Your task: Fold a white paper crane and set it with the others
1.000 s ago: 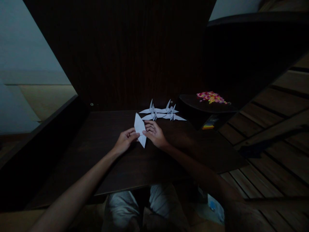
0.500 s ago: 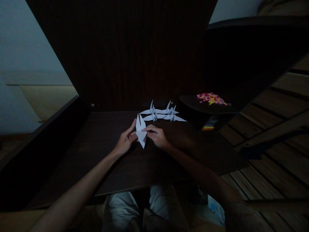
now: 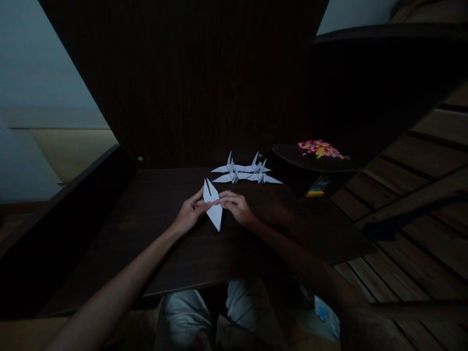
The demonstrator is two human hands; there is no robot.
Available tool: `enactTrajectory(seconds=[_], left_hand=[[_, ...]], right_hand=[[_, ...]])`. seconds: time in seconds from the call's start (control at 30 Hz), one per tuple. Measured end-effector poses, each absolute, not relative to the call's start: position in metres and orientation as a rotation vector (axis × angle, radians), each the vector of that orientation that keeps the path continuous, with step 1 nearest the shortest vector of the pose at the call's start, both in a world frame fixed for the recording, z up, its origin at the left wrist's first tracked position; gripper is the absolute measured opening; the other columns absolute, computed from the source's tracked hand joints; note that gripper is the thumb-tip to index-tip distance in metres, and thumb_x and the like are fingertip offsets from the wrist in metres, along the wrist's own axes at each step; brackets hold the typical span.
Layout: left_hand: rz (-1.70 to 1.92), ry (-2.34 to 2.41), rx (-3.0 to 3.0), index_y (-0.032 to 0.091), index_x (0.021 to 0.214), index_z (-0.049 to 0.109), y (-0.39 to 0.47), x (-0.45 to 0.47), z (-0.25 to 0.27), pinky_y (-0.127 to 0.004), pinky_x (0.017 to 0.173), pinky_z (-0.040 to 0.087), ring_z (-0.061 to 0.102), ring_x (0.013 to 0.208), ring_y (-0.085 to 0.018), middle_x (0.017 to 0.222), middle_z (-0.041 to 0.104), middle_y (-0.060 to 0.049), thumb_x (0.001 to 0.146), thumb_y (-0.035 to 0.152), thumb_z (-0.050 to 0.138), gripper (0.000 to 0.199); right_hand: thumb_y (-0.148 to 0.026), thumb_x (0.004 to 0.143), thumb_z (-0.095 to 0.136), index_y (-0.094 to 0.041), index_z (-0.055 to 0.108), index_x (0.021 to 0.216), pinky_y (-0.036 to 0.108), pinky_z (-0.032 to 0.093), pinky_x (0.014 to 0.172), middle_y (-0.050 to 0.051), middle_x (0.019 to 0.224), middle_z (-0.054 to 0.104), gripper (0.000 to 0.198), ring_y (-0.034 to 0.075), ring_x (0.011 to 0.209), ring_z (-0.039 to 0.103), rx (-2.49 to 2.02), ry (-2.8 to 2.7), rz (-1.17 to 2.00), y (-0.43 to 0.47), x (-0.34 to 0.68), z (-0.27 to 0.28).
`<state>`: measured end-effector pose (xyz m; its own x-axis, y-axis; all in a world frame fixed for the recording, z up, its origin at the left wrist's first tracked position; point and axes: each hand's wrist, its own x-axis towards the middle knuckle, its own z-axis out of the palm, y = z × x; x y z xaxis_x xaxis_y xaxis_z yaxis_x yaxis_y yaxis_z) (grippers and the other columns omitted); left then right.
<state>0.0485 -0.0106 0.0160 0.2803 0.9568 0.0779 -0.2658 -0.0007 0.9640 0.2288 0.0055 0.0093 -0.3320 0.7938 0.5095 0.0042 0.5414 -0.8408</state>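
Observation:
A folded white origami paper (image 3: 215, 214), kite-shaped with a slit between two upper points, is held between both hands above the dark desk (image 3: 164, 263). My left hand (image 3: 190, 208) pinches its left edge, thumb lying on the front face. From the other side my right hand (image 3: 235, 204) grips the right edge, thumb and fingers closed on the paper near its middle. Just beyond the hands, several finished white paper cranes (image 3: 239, 176) stand in two rows, wings spread and points upright.
On the right, a dark corner shelf (image 3: 292, 158) carries a pile of small pink, red and yellow pieces (image 3: 321, 149). A dark raised side panel (image 3: 66, 209) bounds the desk on the left. Wooden slats (image 3: 424, 253) lie to the right, beyond the desk's edge.
The origami paper has tipped and moved slightly down, its lower flap now lying flatter and its slit leaning left. Both hands still hold it; the cranes have not moved.

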Motion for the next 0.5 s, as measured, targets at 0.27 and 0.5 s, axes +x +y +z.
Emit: enactTrajectory(seconds=[0.27, 0.5], left_hand=[[1.140, 0.816, 1.235, 0.009, 0.146, 0.032, -0.0127, 0.0467, 0.0206, -0.035, 0.078, 0.054, 0.071, 0.080, -0.024, 0.093, 0.075, -0.013, 0.065, 0.037, 0.082, 0.099], [1.129, 0.875, 1.204, 0.008, 0.137, 0.042, -0.0136, 0.0472, 0.0231, -0.039, 0.081, 0.054, 0.071, 0.084, -0.026, 0.094, 0.075, -0.014, 0.060, 0.034, 0.085, 0.092]], right_hand=[[-0.026, 0.070, 0.075, -0.021, 0.061, 0.105, 0.029, 0.050, 0.072, 0.001, 0.084, 0.063, 0.038, 0.013, 0.077, 0.060, -0.764, -1.504, 1.153, 0.0085, 0.2258, 0.0053], [-0.028, 0.064, 0.080, -0.021, 0.056, 0.095, 0.029, 0.051, 0.072, -0.001, 0.080, 0.064, 0.040, 0.013, 0.073, 0.062, -0.768, -1.422, 1.197, 0.0078, 0.2267, 0.0080]])
